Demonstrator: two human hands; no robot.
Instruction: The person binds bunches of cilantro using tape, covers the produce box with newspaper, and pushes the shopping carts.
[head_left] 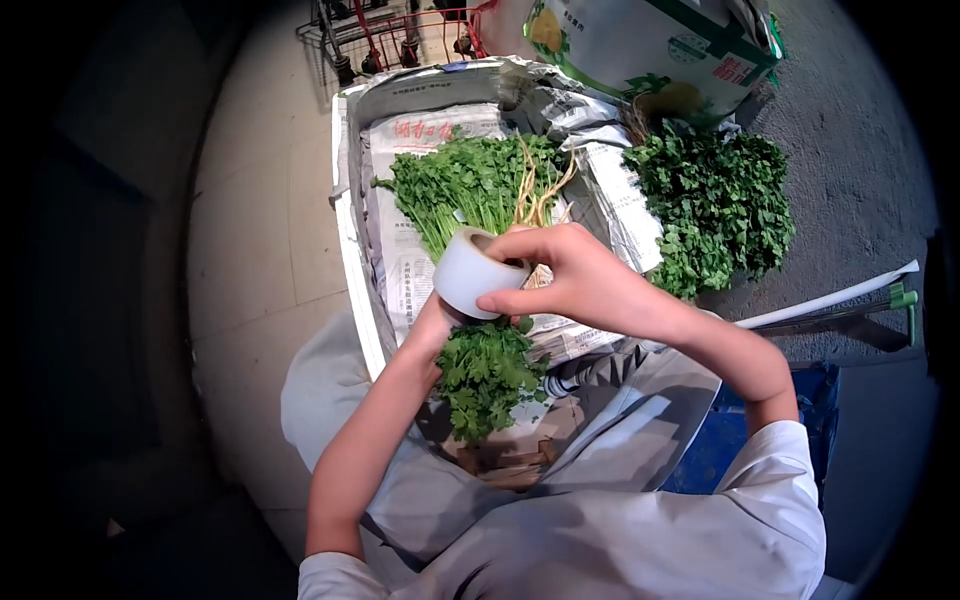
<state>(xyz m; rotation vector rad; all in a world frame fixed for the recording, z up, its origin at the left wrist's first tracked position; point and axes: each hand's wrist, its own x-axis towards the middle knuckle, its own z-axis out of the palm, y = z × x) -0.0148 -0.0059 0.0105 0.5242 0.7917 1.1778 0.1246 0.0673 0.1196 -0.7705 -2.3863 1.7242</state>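
My right hand (560, 270) is closed on a wide roll of clear tape (462, 276), thumb on the outside and fingers in the core. Just behind and below the roll, my left hand (436, 330) grips a small bunch of cilantro (488, 378); the roll hides most of its fingers. The leaves of that bunch hang toward my lap. Beyond my hands, more cilantro (470, 180) with pale roots lies on newspaper (400, 270) inside a white box (345, 225).
Right of the box sits a big leafy pile (710, 205) on the grey floor. A printed carton (630, 50) stands behind it, beside a red wire cart (420, 35). A white tube (840, 298) and a blue crate (700, 455) are at my right.
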